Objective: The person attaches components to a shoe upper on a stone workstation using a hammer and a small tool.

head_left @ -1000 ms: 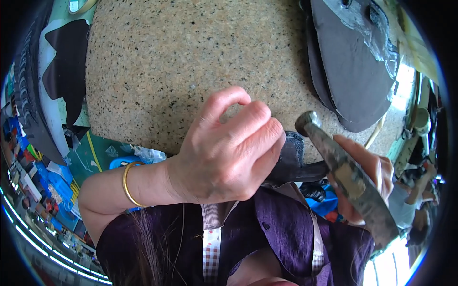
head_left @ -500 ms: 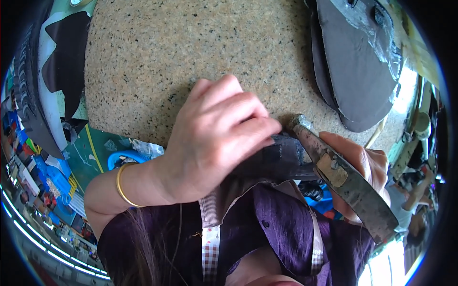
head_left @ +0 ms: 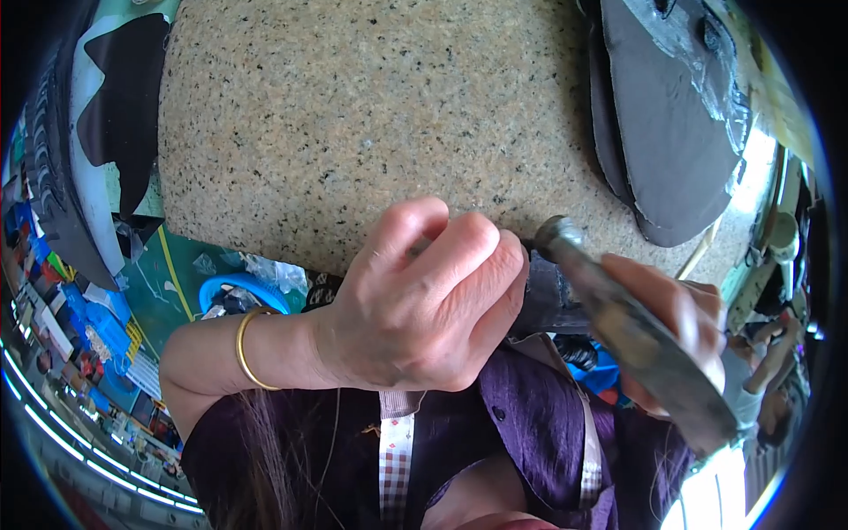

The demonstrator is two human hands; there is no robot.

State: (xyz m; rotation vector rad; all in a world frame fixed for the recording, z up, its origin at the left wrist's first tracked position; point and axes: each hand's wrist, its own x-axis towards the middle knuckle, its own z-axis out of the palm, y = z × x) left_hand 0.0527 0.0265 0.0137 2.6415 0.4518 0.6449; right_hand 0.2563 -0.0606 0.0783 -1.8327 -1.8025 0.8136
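Head view: at the near edge of the granite slab (head_left: 353, 106) we noted the right hand (head_left: 685, 305) grasping the hammer (head_left: 636, 340) over the dark piece (head_left: 543, 305), the left hand (head_left: 424, 305) curled beside it, hold indeterminable; square taps clear of fingers seemed wisest.

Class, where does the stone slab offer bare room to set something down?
The stone slab is bare across its middle, between the black piece at left and grey sheets at right. Its near edge is crowded: left hand, dark workpiece, hammer in right hand.
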